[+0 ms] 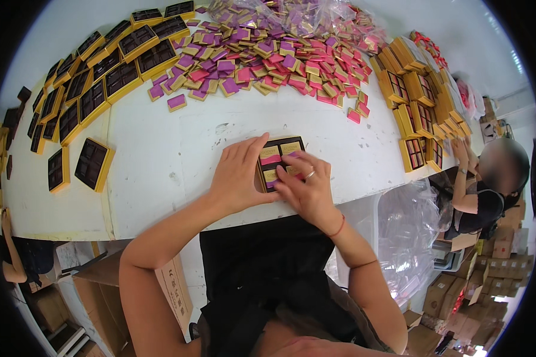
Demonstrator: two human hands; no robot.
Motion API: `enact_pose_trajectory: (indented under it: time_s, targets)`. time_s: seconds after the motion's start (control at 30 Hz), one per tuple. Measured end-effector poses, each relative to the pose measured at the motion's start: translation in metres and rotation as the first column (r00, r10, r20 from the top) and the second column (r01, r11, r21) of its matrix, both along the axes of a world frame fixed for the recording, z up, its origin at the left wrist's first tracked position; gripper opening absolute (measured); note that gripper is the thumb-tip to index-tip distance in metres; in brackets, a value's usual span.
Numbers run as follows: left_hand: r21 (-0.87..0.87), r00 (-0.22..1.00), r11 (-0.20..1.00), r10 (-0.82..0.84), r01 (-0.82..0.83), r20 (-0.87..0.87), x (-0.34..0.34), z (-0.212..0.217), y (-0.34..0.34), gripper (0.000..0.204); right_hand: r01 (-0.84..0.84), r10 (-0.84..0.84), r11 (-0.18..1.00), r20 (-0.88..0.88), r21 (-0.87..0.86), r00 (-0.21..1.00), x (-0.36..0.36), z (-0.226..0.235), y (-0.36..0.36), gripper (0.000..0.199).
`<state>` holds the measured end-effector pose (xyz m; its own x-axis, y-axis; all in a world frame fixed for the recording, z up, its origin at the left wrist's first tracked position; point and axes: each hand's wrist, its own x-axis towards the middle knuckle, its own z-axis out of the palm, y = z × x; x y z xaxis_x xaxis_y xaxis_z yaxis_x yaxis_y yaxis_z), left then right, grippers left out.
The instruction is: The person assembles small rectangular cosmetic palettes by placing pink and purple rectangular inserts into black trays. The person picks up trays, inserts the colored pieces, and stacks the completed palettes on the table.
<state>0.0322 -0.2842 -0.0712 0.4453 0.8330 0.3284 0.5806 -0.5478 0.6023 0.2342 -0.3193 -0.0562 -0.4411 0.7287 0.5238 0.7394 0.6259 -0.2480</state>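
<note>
A small gold box (281, 152) with a dark four-part insert lies on the table in front of me. Gold squares with pink or purple bands, such as the pink-banded square (270, 156), sit in its compartments. My left hand (235, 174) grips the box, fingers along its left side and thumb along the near edge. My right hand (308, 187), with a ring and a red wrist cord, reaches over the box's right side. Its bent fingers pinch at a wrapped square (294, 170) in the near right compartment, partly hiding it.
A heap of wrapped squares (250, 65) spreads across the far table, plastic bags (304, 18) behind it. Boxes with dark inserts (122, 80) line the left; two stand nearer. Filled boxes (414, 113) are stacked right. A person (488, 184) works there; another's arm (12, 256) shows far left.
</note>
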Motion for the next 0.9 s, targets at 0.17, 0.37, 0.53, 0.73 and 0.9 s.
enact_pose_trajectory:
  time_s: [0.17,0.37,0.53,0.73,0.9]
  targets:
    - [-0.02,0.994,0.994,-0.11,0.11,-0.013,0.001,0.006,0.003,0.11,-0.188,0.207,0.974,0.159,-0.127,0.965,0.03,0.03,0.003,0.071]
    - [0.026,0.949,0.963,0.261,-0.27,0.179,-0.096,0.033,0.039,0.087,-0.282,0.239,0.886,-0.158,-0.368,0.958,0.061,0.008,0.036,0.093]
    - [0.35,0.696,0.642,0.717,-0.682,0.04,-0.283,-0.013,0.015,0.065,-0.034,-0.107,0.932,-0.364,-0.362,0.925,0.121,0.002,-0.004,0.081]
    - [0.355,0.467,0.471,0.878,-0.808,-0.102,-0.359,-0.034,-0.028,0.073,0.8,-0.767,0.588,-0.231,0.123,0.599,0.281,0.013,-0.01,0.069]
    - [0.047,0.61,0.609,0.793,-0.792,-0.003,-0.321,-0.038,-0.019,0.058,0.821,-0.81,0.519,-0.17,0.236,0.561,0.261,0.015,0.005,0.071]
